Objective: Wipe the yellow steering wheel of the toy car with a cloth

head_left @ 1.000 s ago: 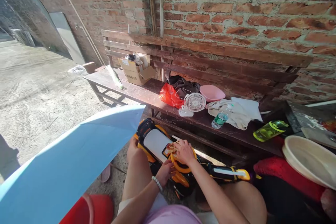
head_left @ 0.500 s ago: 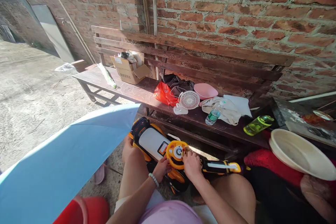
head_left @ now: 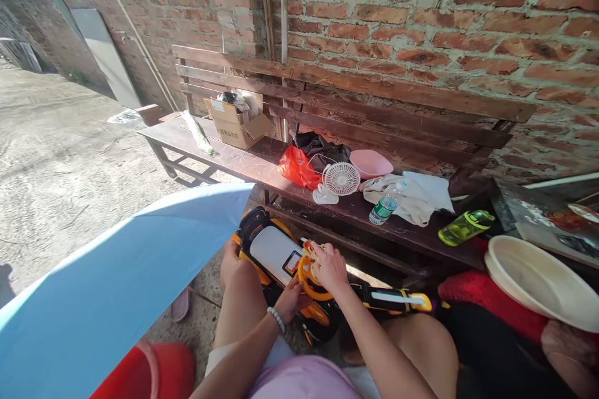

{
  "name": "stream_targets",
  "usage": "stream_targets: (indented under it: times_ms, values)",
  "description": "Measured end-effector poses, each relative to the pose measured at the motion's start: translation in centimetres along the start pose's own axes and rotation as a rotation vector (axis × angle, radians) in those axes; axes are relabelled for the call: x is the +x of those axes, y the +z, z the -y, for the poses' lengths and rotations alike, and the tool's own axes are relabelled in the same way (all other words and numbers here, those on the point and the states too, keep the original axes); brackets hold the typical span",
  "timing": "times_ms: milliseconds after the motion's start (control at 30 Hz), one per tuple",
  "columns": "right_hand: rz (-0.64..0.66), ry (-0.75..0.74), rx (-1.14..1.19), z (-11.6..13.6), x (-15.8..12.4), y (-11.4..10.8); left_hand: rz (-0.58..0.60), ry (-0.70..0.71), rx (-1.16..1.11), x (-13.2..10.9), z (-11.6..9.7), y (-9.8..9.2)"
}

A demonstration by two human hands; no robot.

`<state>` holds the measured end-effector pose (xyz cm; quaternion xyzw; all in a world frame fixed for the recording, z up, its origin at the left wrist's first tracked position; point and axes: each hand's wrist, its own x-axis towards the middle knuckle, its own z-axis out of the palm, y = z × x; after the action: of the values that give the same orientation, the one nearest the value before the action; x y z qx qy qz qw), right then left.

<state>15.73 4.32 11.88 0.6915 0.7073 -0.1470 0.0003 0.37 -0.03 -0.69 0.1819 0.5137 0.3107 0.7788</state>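
Toy [head_left: 276, 254], orange/black hard plastic, prob. light but stiff, lies across lap [head_left: 238, 299]; R hand [head_left: 330, 268] pinches small printed piece [head_left: 309, 252] by orange ring [head_left: 304, 280], L hand [head_left: 290, 300] curled below, ring or body = best hold.

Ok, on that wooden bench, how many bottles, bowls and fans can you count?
On the wooden bench:
Bottles: 2 (a clear water bottle, a green bottle)
Bowls: 1 (a pink bowl)
Fans: 1 (a white desk fan)
Total: 4
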Motion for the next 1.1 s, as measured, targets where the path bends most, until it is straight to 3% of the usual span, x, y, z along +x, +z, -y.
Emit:
stream_targets:
  times_ms: [133,267,500,633,833,967,1100]
  values:
    - [0.113,-0.089,-0.066,1.2,0.7,2.1,0.088,-0.027,-0.080,-0.3,0.2,-0.7]
    - [0.158,-0.189,-0.073,1.5,-2.3,4.2,0.122,-0.033,-0.124,-0.7,0.4,-1.3]
    - [0.180,-0.189,-0.076,-3.3,-7.1,4.6,0.154,-0.025,-0.110,-1.4,-0.1,-1.4]
    - [0.172,-0.131,-0.150,-5.5,-5.7,2.6,0.018,-0.027,0.069,-1.1,-0.5,0.1]
    - [0.020,-0.023,-0.182,-5.1,-0.5,-1.1,-0.154,-0.047,0.334,0.0,-1.2,2.4]
    - [0.125,0.109,-0.163,-4.3,1.0,0.3,-0.081,-0.068,0.332,-0.2,-1.8,2.2]
    - [0.149,0.192,-0.130,-4.2,0.1,2.3,-0.014,-0.069,0.301,-0.6,-2.0,1.9]
